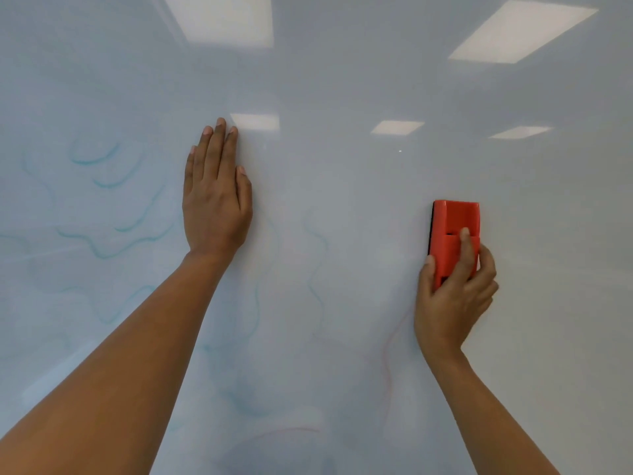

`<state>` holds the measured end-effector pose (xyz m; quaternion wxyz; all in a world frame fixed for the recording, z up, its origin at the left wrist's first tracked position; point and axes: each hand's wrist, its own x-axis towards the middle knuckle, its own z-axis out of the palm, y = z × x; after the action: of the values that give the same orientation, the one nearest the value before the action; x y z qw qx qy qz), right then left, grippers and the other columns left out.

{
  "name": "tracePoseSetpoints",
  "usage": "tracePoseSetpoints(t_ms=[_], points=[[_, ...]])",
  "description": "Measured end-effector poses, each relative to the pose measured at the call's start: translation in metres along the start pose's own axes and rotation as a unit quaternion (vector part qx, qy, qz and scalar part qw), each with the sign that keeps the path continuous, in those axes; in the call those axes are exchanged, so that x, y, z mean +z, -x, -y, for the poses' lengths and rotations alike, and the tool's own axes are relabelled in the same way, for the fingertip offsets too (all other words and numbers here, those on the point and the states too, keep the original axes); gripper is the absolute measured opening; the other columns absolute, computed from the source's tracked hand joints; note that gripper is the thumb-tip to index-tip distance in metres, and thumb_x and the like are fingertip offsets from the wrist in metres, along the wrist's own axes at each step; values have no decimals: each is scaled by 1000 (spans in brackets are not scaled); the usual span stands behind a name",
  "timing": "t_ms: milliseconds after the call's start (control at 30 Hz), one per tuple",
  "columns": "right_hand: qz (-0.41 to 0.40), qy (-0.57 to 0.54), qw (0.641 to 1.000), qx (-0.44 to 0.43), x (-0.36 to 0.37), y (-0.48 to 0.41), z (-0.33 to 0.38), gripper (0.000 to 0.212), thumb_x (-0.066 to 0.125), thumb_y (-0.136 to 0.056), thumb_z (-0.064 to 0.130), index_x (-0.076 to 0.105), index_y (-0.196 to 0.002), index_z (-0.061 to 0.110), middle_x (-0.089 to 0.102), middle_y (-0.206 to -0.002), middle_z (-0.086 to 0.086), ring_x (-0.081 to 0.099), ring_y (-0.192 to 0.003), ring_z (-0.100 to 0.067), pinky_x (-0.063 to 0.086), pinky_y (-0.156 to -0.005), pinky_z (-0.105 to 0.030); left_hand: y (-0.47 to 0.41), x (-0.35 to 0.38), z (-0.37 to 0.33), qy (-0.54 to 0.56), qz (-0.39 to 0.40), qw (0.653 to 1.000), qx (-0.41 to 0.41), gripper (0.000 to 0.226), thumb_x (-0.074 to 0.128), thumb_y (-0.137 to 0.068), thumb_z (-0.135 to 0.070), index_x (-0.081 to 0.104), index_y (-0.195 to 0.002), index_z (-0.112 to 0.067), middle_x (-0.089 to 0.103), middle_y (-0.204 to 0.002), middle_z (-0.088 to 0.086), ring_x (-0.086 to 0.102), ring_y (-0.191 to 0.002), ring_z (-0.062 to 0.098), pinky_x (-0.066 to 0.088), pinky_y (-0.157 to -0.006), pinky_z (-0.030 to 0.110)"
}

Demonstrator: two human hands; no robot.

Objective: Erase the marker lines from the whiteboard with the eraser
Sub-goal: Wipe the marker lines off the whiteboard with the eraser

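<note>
The whiteboard [342, 97] fills the whole view. Faint wavy blue marker lines [102, 248] remain on its left half, and a few pale wavy lines [317, 269] run down the middle. A thin reddish line [388, 354] shows low down, left of my right wrist. My right hand [452, 296] grips the lower half of an orange-red eraser [455, 224] pressed flat against the board at the right. My left hand [215, 197] lies flat on the board at centre left, fingers together and pointing up, holding nothing.
Bright reflections of ceiling light panels [520, 29] glare on the upper part of the glossy board. No board edge or tray is in view.
</note>
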<state>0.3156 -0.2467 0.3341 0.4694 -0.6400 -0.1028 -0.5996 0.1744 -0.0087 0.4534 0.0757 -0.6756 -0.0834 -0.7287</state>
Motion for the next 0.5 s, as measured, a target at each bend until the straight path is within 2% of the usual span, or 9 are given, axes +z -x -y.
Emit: tracePoseSetpoints(t_ms=[67,133,200,267,333,367,433,500], points=[[3,7,1000,-16,-1,8,1,53,48,-94,35,33,-144,23,41,-139,-16,44,-105,-32,39,-87,-46,0,0,0,0,-1,1000,-1,47,30,-100,-14,30,-147,-7,28,-155,7,21,-144,19,12,-120,33],[50,19,988,-142,-6,37,-8,50,44,-95,37,36,-142,21,40,-138,-18,44,-105,-34,36,-88,-44,1,0,0,1,0,1000,-2,47,30,-100,-15,30,-147,-8,27,-155,6,21,-144,19,11,-120,32],[122,20,945,-304,-18,78,-26,42,35,-98,40,38,-137,24,38,-135,-15,45,-101,-33,35,-86,-43,1,0,0,2,0,1000,-2,47,29,-100,-16,30,-147,-8,27,-155,6,20,-144,19,11,-120,31],[183,20,881,-435,-31,108,-49,37,38,-97,37,41,-133,30,39,-132,-8,45,-97,-29,36,-84,-40,1,0,0,0,2,1000,-3,47,29,-101,-16,29,-147,-9,26,-155,6,19,-145,18,10,-120,30],[212,24,829,-517,-37,115,-66,45,48,-88,34,40,-132,35,41,-131,-3,45,-96,-26,37,-84,-38,1,0,0,-1,2,1000,-2,47,28,-101,-16,29,-147,-9,26,-155,6,20,-145,18,10,-120,30],[215,27,815,-537,-37,108,-70,48,49,-86,33,40,-132,36,41,-131,-2,46,-96,-25,37,-84,-38,1,0,0,-1,1,1000,-2,47,28,-101,-16,29,-147,-9,27,-155,6,20,-145,19,10,-120,30],[202,25,821,-533,-32,86,-71,44,47,-88,34,41,-132,35,41,-130,-3,45,-97,-26,37,-84,-38,1,0,0,1,-1,1000,-1,47,28,-101,-16,30,-147,-9,27,-155,6,20,-144,19,10,-120,30],[162,28,875,-456,-26,54,-66,38,39,-96,37,41,-133,30,39,-131,-9,45,-100,-30,36,-85,-41,1,0,0,2,-1,1000,-3,47,28,-101,-17,30,-147,-9,27,-155,6,20,-144,19,11,-120,31]])
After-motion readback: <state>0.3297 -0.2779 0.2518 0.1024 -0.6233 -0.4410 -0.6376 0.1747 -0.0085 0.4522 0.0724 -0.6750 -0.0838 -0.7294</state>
